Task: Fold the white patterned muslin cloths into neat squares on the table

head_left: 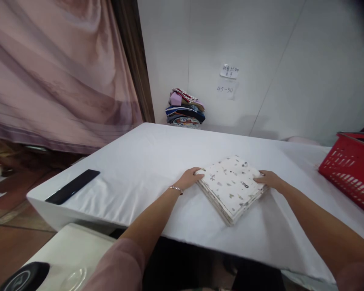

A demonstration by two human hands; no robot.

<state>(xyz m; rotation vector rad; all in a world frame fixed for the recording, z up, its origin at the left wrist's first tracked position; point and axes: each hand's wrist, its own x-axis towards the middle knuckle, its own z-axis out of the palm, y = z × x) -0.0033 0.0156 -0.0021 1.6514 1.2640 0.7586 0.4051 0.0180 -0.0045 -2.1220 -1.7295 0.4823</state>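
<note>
A folded white cloth (227, 182) with a small grey-green print lies on the white-covered table, layered into a thick square pad with one corner toward me. My left hand (190, 178) grips its left corner, thumb on top and fingers tucked at the edge. At the opposite corner my right hand (268, 180) holds the cloth the same way. The undersides of both hands' grips are hidden beneath the layers.
A dark flat phone-like slab (73, 186) lies near the table's left end. A red plastic basket (352, 169) stands at the right. Behind the far edge rises a pile of folded clothes (185, 109). Pink curtain (63, 72) hangs at left; a white surface (69, 246) stands lower left.
</note>
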